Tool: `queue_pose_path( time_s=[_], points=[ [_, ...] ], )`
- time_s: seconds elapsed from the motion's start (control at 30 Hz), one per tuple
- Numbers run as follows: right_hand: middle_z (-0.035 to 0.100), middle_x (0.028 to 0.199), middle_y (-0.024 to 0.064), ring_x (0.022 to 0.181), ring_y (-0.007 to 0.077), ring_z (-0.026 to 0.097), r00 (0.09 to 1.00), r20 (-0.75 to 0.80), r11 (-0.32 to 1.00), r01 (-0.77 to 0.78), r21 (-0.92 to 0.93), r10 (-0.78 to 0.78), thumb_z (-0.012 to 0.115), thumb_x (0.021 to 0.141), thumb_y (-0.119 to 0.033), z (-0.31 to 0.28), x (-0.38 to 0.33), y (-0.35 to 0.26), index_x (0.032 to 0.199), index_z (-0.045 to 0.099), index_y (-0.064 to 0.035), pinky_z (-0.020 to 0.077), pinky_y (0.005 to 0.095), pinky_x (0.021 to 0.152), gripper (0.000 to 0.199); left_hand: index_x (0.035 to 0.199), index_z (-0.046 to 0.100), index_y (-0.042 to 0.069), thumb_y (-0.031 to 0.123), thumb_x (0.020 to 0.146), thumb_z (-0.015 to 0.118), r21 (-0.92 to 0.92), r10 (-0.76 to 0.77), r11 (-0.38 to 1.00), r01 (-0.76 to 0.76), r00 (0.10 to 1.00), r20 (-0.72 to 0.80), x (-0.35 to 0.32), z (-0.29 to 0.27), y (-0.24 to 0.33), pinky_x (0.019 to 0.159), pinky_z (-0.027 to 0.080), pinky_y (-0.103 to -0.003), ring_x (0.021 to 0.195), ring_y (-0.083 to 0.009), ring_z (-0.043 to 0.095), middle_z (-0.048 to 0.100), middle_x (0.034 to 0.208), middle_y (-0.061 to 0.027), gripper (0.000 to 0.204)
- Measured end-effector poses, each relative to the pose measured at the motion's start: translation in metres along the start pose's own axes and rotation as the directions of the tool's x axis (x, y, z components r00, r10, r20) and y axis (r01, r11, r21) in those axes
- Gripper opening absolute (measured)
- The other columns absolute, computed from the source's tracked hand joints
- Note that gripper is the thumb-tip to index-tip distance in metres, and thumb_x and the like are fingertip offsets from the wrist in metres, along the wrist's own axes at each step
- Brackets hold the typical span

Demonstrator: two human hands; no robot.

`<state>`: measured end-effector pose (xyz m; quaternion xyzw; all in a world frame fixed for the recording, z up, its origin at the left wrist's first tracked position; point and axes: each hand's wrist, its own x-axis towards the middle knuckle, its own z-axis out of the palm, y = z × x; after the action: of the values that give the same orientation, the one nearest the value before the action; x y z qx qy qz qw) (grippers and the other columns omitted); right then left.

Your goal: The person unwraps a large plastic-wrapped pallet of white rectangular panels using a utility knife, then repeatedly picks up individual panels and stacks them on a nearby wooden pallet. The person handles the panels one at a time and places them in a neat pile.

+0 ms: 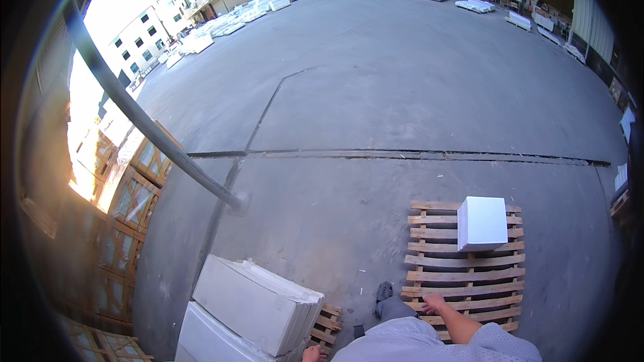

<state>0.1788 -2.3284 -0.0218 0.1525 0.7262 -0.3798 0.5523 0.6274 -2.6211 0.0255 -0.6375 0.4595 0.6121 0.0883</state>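
Note:
My right hand (435, 304) hangs over the near left part of a wooden pallet (439, 261), with nothing in it and its fingers loosely apart. On the pallet's far right part stands a white box (484, 222), well beyond that hand. My left hand (313, 354) shows only in part at the lower edge, beside a stack of pale flat boards or cartons (258, 302). Whether it touches the stack is unclear, and its fingers are too cut off to read. A second wooden pallet (327, 327) peeks out beside the stack.
A slanting metal pole (154, 131) rises at the left, near wooden crates (127, 228). A dark floor channel (376, 154) crosses the concrete beyond the pallet. White wrapped stacks (228, 21) stand far off. My shoe (384, 291) is left of the pallet.

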Motion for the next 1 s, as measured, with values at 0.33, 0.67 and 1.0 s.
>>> queue_pose_path(
  time_s=[0.33,0.67,1.0],
  points=[
    [0.065,0.085,0.0189,0.061,0.0258,0.065,0.971,-0.107,0.931,0.236,0.277,-0.214,0.053,0.089,-0.025,-0.047,0.045,-0.193,0.100,0.058,0.0079,0.0517,0.0333,0.046,0.035,0.106,0.059,-0.003,0.030,0.092,0.048,0.130,0.073,0.989,-0.070,0.997,-0.018,0.062,0.015,0.210,0.057,0.052,-0.034,0.068,-0.0219,0.066,0.066,0.090,-0.0120,0.037],
    [0.066,0.092,0.0213,0.071,0.0324,0.068,0.943,-0.248,0.840,-0.057,0.540,0.223,0.051,0.091,-0.032,-0.028,0.075,-0.101,0.107,0.052,0.0052,0.0544,0.0410,0.053,0.041,0.109,0.059,-0.002,0.031,0.088,0.049,0.544,-0.026,0.838,-0.049,0.991,0.129,0.213,0.020,0.407,0.061,0.051,-0.037,0.075,-0.0242,0.067,0.066,0.100,-0.0147,0.040],
    [0.066,0.090,0.0216,0.066,0.0323,0.066,0.893,-0.234,0.479,0.024,0.877,0.385,0.053,0.089,-0.027,0.125,0.046,-0.151,0.103,0.054,0.0043,0.0549,0.0425,0.052,0.034,0.112,0.054,-0.003,0.028,0.089,0.047,0.802,0.123,0.478,-0.358,0.932,0.342,0.349,0.115,0.756,0.059,0.051,-0.038,0.073,-0.0262,0.066,0.065,0.098,-0.0170,0.039]
  ],
)
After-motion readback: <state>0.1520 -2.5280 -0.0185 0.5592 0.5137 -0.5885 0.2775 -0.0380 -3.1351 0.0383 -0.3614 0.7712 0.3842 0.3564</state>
